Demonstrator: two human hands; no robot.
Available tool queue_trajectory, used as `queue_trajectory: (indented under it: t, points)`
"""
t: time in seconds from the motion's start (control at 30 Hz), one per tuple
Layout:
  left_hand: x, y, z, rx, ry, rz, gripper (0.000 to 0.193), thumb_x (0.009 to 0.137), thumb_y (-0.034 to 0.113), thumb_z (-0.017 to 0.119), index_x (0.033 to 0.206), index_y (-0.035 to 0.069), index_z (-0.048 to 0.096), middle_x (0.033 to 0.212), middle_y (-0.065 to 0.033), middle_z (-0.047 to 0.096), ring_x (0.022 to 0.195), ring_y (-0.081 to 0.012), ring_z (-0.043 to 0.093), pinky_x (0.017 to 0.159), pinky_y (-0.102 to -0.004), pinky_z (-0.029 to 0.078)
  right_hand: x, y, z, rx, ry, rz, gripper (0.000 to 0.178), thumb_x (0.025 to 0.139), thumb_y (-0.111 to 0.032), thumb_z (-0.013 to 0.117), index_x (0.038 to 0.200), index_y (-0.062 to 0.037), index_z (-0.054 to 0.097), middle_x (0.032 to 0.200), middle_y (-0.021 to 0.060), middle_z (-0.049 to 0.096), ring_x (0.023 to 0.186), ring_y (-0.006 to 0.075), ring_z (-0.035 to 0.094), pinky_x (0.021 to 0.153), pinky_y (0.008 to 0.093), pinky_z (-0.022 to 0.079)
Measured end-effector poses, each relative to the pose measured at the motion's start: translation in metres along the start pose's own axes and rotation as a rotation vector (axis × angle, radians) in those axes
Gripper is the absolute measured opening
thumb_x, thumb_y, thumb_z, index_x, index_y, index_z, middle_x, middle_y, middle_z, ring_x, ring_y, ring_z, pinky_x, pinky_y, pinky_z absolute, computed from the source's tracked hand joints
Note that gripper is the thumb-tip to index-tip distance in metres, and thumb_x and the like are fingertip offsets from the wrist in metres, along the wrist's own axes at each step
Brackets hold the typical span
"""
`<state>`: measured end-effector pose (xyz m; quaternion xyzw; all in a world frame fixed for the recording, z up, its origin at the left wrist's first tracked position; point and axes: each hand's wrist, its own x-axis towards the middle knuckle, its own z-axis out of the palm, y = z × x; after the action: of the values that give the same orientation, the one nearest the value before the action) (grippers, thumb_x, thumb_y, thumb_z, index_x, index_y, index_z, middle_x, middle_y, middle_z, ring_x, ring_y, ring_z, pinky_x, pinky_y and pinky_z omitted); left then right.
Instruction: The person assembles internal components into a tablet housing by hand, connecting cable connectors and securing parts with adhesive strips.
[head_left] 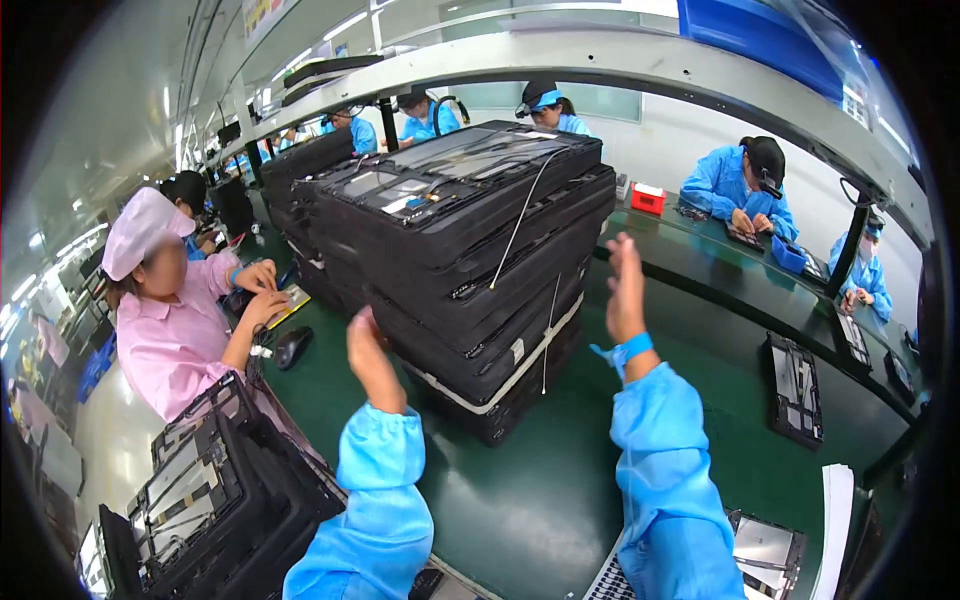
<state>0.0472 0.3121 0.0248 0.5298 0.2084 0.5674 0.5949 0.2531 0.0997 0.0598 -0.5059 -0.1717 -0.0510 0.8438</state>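
Observation:
A tall stack of black trays (470,250) stands on the green bench in front of me, its tiers slightly out of line. On the top tray lie flat device parts (405,190) with silver panels and thin cables. One pale cable (522,220) hangs down the side, and a white band (470,402) circles the lower tiers. My left hand (375,362) is beside the stack's near left side, fingers stretched out; whether it touches is unclear. Off the stack's right side, my right hand (626,300) is raised and open, with a blue wrist strap (630,350). Neither hand holds anything.
More black trays with device parts (190,490) are piled at lower left. A black mouse (293,347) and a person in pink (175,310) are to the left. Device frames (795,390) lie along the right; co-workers in blue (745,185) sit beyond. A metal beam (560,60) crosses overhead.

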Motion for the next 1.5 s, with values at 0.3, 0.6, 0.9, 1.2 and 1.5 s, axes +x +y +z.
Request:
queue_trajectory:
  t: [0.3,0.6,0.9,1.2,1.5]
  points:
    - [-0.021,-0.022,0.009,-0.094,-0.092,-0.123,0.059,0.091,0.047,0.030,0.124,-0.002,0.040,0.127,-0.0080,0.043,0.114,-0.0204,0.041,0.098,-0.0294,0.027,0.000,0.023,0.040,0.000,-0.046,-0.184,0.059,0.089,-0.046,0.037,0.121,0.0040,0.040,0.122,0.0166,0.043,0.113,0.0238,0.038,0.096,0.0326,0.026]
    - [-0.024,-0.026,0.014,-0.248,-0.152,-0.018,0.060,0.090,0.048,0.031,0.128,0.003,0.035,0.130,-0.0074,0.040,0.116,-0.0212,0.039,0.100,-0.0324,0.026,0.017,0.022,0.018,0.122,-0.122,0.038,0.061,0.087,-0.048,0.042,0.122,0.0014,0.043,0.122,0.0097,0.045,0.108,0.0207,0.043,0.092,0.0295,0.031]
    - [-0.015,-0.050,0.009,-0.433,-0.154,-0.138,0.053,0.091,0.041,0.032,0.127,0.002,0.037,0.127,-0.0079,0.042,0.113,-0.0211,0.041,0.098,-0.0321,0.028,0.011,0.027,0.017,0.074,-0.089,0.224,0.077,0.084,-0.057,0.038,0.124,0.0080,0.037,0.127,0.0141,0.042,0.112,0.0247,0.043,0.094,0.0311,0.032]
    - [-0.021,-0.044,0.016,-0.382,-0.124,-0.040,0.049,0.094,0.035,0.030,0.125,-0.002,0.037,0.126,-0.0087,0.042,0.113,-0.0188,0.040,0.097,-0.0293,0.028,0.011,0.037,0.019,0.131,-0.034,0.137,0.076,0.083,-0.058,0.040,0.119,0.0089,0.044,0.119,0.0130,0.049,0.104,0.0227,0.048,0.090,0.0301,0.035]
    - [-0.012,-0.055,0.004,-0.375,-0.135,0.026,0.053,0.092,0.039,0.033,0.127,-0.001,0.033,0.129,-0.0110,0.038,0.116,-0.0207,0.036,0.099,-0.0308,0.024,0.019,0.057,0.025,0.212,0.019,0.109,0.073,0.081,-0.058,0.043,0.113,0.0069,0.051,0.113,0.0136,0.054,0.099,0.0231,0.050,0.087,0.0309,0.036]
